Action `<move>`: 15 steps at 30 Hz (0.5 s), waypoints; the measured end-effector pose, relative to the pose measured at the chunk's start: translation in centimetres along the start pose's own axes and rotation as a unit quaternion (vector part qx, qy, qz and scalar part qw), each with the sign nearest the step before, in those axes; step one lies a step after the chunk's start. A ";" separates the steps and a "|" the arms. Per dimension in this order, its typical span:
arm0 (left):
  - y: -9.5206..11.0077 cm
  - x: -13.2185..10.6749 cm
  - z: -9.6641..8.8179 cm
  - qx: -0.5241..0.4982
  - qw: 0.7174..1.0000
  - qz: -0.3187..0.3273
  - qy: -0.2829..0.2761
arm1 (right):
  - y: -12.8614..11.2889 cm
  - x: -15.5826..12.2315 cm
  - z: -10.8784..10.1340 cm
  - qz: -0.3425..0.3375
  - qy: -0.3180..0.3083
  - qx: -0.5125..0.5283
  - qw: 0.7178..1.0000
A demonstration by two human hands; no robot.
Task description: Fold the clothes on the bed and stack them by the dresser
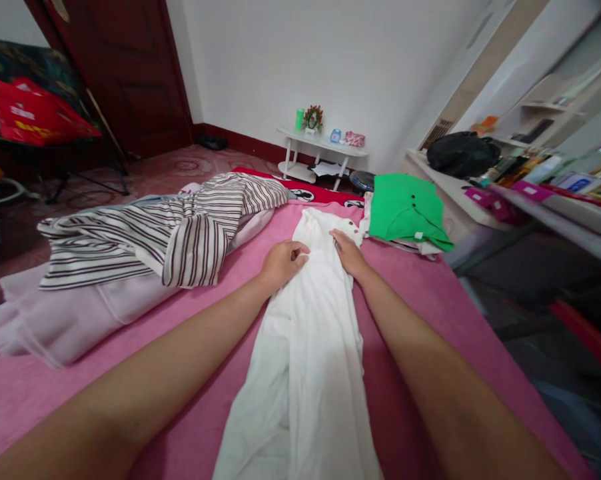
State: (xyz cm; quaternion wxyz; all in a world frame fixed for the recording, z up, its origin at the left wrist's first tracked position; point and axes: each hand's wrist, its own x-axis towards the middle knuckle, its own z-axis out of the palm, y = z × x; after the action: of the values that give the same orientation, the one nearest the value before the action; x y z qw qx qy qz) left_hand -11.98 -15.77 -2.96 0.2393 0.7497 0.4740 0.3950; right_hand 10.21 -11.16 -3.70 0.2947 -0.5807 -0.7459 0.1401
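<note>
A long white garment (320,313) lies stretched out on the pink bed cover (405,307), its far end showing a few dark buttons. At its left edge rests my left hand (284,262), the fingers curled in toward the thumb at the cloth. My right hand (349,255) lies across the opposite edge near the buttons, fingers stretched out over the fabric. Just beyond my right hand sits a folded green garment (405,208) on a small stack. To the left, a striped garment (195,233) is heaped on pale pink clothing (95,317).
A small white table (325,148) with a green can and a flower ornament stands by the far wall. At right, a cluttered desk (473,200) carries a black bag (463,155). A red bag (38,113) sits on a chair at left.
</note>
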 end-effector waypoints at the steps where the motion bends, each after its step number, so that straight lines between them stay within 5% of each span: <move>1: 0.1 -0.1 -0.1 0.004 1.000 0.009 0.002 | -0.5 -1.0 -0.2 -0.008 -0.018 -0.007 1.000; 8: 0.5 -0.7 -0.5 0.023 0.999 0.030 0.002 | -6.6 -12.8 -3.9 -0.106 -0.006 0.030 0.994; 15: 0.2 -0.7 -0.1 0.030 0.999 0.026 0.014 | -14.3 -22.0 -8.4 -0.368 -0.199 -0.049 0.907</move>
State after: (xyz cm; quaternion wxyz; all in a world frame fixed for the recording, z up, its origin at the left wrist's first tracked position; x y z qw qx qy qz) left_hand -12.12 -16.44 -3.03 0.1998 0.7626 0.4696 0.3975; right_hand 7.39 -37.21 4.75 0.1420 -0.2392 -0.9556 0.0972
